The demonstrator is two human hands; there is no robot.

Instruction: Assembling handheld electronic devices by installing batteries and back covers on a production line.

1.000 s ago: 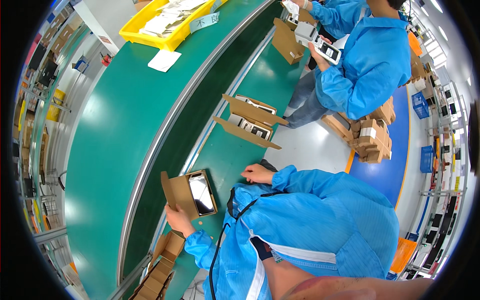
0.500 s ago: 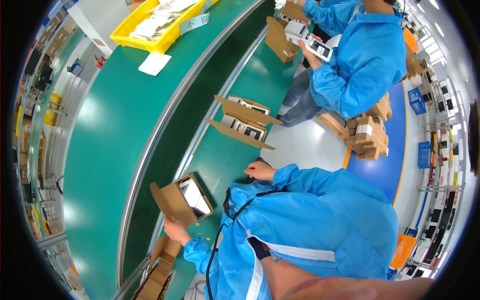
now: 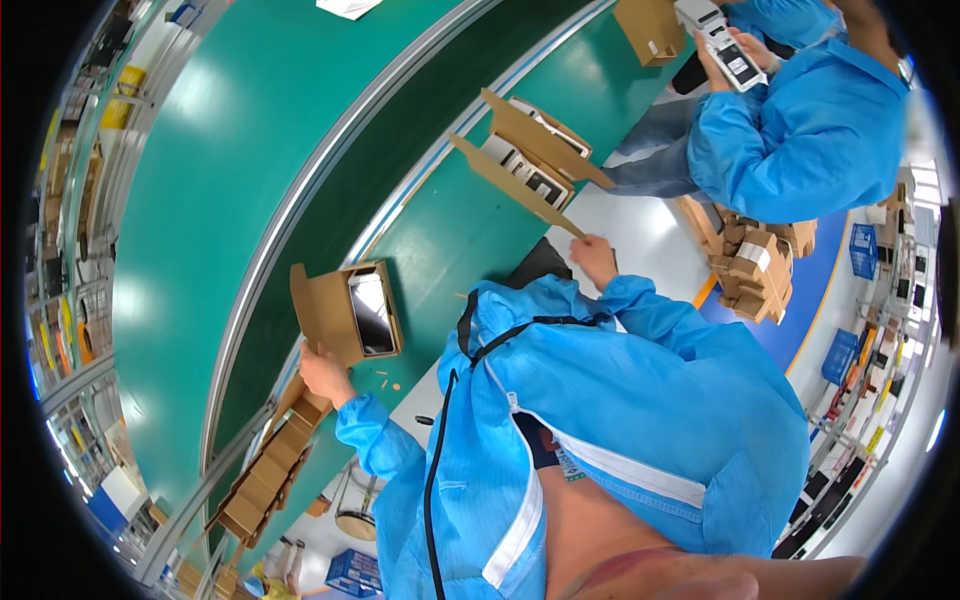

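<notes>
On the green bench in front of me lies an open brown cardboard box (image 3: 392, 300) with a dark-screened handheld device (image 3: 371, 315) inside. My left hand (image 3: 325, 374) has its fingers closed at the lower edge of that box's raised lid (image 3: 325, 310). Farther right along the bench, two more open boxes stand side by side, each holding a white device. My right hand (image 3: 597, 262) is at the near end of the closer box's long lid (image 3: 515, 188), fingers curled against its tip. The device (image 3: 525, 172) in that box is partly covered by the lid.
A co-worker in a blue smock (image 3: 800, 130) stands at the upper right holding a white handheld device (image 3: 735, 58). Folded cardboard (image 3: 760, 270) is piled on the blue floor mat. A row of open brown boxes (image 3: 270, 465) sits at lower left, beside the metal rail.
My right hand has reached from near my body out to the lid of the nearer box on the right. My left hand stays by the left box's lid. My view has shifted.
</notes>
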